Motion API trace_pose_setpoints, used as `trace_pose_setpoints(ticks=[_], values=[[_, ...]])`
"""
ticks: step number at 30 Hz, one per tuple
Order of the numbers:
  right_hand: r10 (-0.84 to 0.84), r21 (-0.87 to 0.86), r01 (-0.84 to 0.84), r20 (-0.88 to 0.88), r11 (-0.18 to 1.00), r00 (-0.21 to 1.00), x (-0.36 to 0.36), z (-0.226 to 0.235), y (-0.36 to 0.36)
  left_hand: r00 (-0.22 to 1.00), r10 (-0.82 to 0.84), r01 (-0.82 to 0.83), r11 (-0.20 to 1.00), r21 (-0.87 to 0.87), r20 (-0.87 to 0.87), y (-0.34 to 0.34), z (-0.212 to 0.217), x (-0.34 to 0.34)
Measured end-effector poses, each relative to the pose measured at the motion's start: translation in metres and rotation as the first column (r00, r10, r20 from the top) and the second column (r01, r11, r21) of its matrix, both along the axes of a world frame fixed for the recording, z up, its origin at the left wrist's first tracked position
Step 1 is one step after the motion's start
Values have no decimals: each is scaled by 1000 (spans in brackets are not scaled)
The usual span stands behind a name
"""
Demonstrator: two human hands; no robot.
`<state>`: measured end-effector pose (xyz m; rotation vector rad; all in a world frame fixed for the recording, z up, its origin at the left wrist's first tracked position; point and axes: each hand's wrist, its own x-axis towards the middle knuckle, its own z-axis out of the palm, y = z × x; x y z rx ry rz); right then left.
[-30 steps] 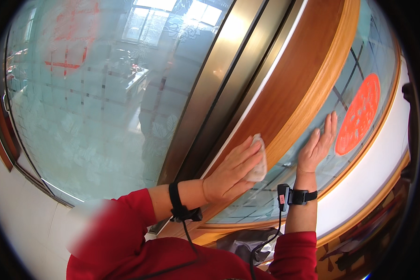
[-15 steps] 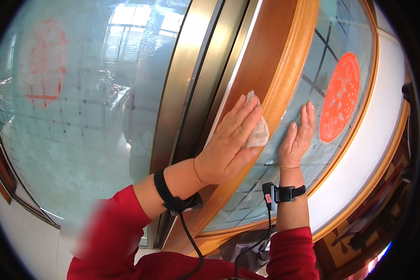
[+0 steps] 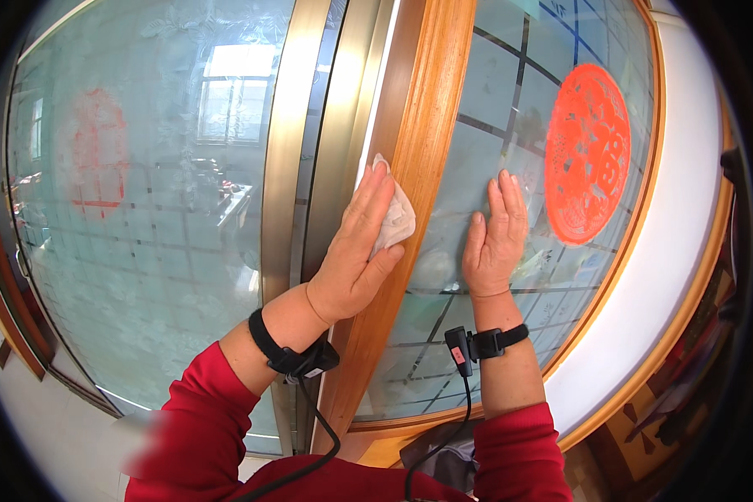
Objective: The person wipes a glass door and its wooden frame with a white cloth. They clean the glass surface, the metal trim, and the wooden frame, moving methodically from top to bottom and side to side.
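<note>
My left hand [image 3: 353, 261] lies over a crumpled whitish cloth [image 3: 398, 221] and presses it against the wooden door frame [image 3: 433, 105]. Its fingers point upward along the wood, and part of the cloth is hidden under them. My right hand [image 3: 495, 244] rests with outstretched fingers at the patterned glass pane [image 3: 422, 343] to the right of the frame, holding nothing. On that pane, right of my right hand, is a red oval paper-cut decoration [image 3: 588, 157].
Left of the frame runs a brass-coloured metal door edge [image 3: 286, 138] beside a large frosted glass panel [image 3: 159, 293] with a faded red mark [image 3: 99, 155]. A black cable [image 3: 325, 418] hangs from the left wrist strap. A white wall [image 3: 694, 167] stands at the right.
The view has turned, so the frame and both hands appear farther left. The cloth stays under my left hand against the wood. My right hand sits slightly farther from the red decoration.
</note>
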<state>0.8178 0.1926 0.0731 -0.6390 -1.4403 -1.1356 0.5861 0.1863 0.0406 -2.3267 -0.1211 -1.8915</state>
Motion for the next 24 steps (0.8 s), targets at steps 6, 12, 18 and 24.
trace_pose_setpoints(ticks=[6,12,18,24], values=[[1,5,-1,-9,1000,1000,-3,0,-1,1000,-8,7,996,-88,-12,-13,-40,0],[-26,-10,27,6,1000,1000,-1,-3,2,977,-200,213,939,-271,72,-1,-78,0],[-119,-24,119,3,993,993,1,-5,1,967,-213,252,887,-388,143,24,-117,-1],[-135,-33,134,-24,990,991,2,-8,2,959,-225,281,845,-456,174,24,-170,-1]])
